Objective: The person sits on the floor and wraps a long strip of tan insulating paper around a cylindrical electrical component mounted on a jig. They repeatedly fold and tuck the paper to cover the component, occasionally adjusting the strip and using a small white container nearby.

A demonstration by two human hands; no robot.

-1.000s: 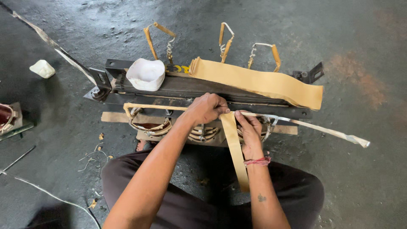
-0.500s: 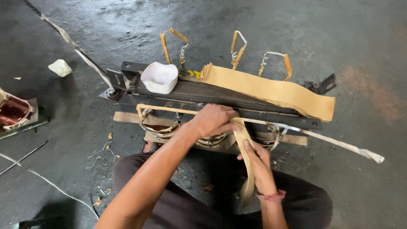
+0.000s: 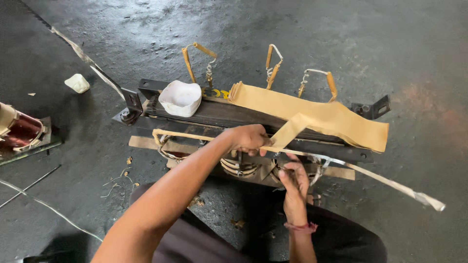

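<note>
Left hand (image 3: 247, 140) hides tape (image 3: 287, 131) end — coils (image 3: 239, 165) shadowed.

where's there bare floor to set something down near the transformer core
Bare concrete floor lies behind the lead loops, and right of the core's bracket. It is crowded in front: left hand, right hand, paper strip and coils.

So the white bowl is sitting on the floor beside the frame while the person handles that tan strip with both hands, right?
Not quite. The white bowl sits on top of the dark metal frame, not on the floor, as the head view shows. The rest holds: the left hand and right hand both work at the tan strip.
</note>
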